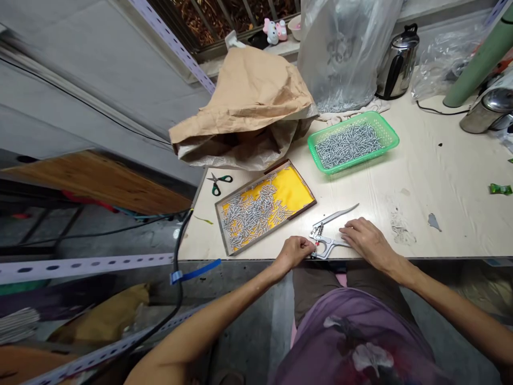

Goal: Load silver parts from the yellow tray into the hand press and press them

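At the near table (460,187) edge, the left hand (295,251) pinches narrowly, contents unclear, at spring-handled pliers (331,244); the palm-down right hand (368,241), fingers loosely extended, overlaps one handle.

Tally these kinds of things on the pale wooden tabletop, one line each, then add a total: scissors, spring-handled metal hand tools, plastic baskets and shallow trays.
Black-and-green-handled scissors: 1
Silver metal spring-handled hand tool: 1
Green rectangular plastic basket: 1
Shallow rectangular yellow-bottomed tray: 1
Total: 4
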{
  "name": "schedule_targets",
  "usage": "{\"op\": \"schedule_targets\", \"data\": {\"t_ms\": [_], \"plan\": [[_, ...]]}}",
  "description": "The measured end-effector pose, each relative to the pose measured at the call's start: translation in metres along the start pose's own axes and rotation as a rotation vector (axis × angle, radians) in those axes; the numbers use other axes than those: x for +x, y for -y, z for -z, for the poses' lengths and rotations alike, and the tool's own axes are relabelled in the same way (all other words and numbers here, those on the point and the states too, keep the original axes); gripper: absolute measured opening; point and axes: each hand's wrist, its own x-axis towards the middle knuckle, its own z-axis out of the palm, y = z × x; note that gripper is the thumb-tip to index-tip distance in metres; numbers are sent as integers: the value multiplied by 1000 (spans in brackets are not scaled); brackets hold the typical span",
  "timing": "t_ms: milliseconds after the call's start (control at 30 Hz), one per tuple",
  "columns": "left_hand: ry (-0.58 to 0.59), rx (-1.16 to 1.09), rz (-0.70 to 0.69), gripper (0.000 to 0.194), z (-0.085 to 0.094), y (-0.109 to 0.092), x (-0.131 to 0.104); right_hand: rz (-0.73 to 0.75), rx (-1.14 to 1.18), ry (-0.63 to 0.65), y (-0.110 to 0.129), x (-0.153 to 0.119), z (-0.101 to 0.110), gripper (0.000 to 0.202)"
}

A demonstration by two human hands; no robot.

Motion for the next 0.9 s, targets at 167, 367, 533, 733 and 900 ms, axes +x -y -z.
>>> {"op": "schedule_targets", "data": {"t_ms": [167,367,533,733,900], "plan": [[37,97,32,24,3,-9,5,22,-105,-81,-12,16,4,21],[135,254,5,24,8,-19,16,37,-162,-67,-18,26,6,20],[192,164,108,20,7,-15,17,4,-171,-25,-24,25,4,19],[151,303,51,15,8,-20,16,-60,-208,139,-39,33,-1,24],[182,319,63,14,9,-19,20,-72,-227,216,-43,39,-5,18]]}}
